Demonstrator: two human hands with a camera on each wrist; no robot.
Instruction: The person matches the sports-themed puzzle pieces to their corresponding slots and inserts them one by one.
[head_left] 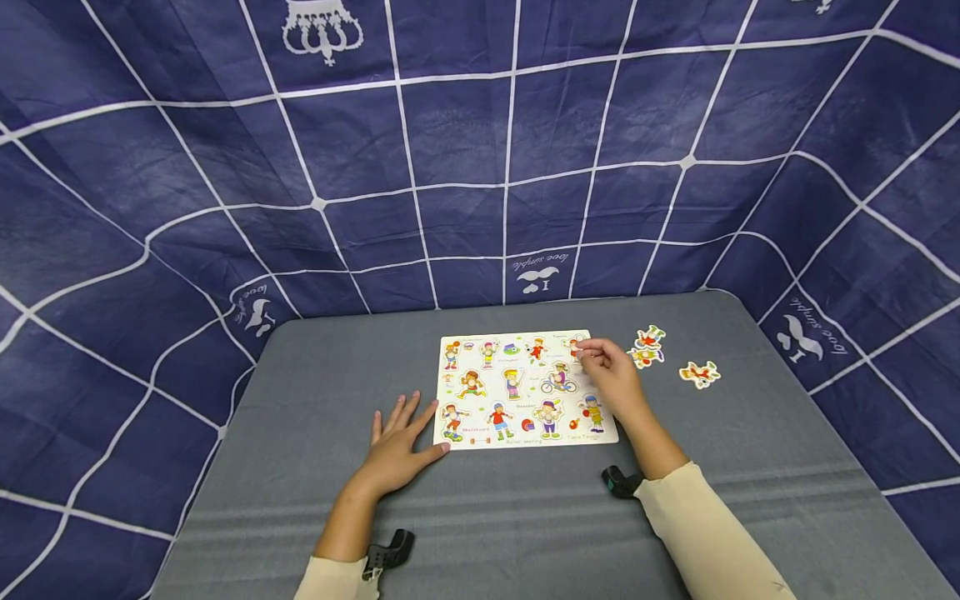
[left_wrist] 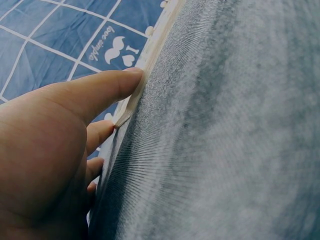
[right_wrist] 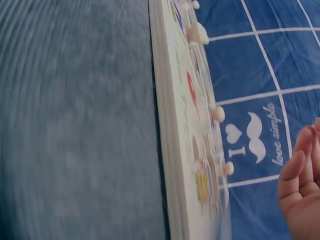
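A white puzzle board (head_left: 551,333) with colourful sports figures lies flat on the grey table. My left hand (head_left: 393,454) rests spread beside its left side, the thumb (left_wrist: 117,85) against the near left corner and the index fingertip at the left edge. My right hand (head_left: 615,379) reaches over the far right corner. Its thumb and index finger pinch a small figure puzzle piece (head_left: 573,350) there, partly hidden by the fingertips. In the right wrist view the curled fingers (right_wrist: 292,172) show at the edge, their tips cut off. Pale round knobs (right_wrist: 218,114) stand up from pieces on the board.
Two loose puzzle pieces (head_left: 648,337) lie close together right of the board, behind my right hand. Another loose piece (head_left: 700,375) lies farther right. Blue curtain cloth (head_left: 465,225) with white lines surrounds the table's (head_left: 510,508) back and sides.
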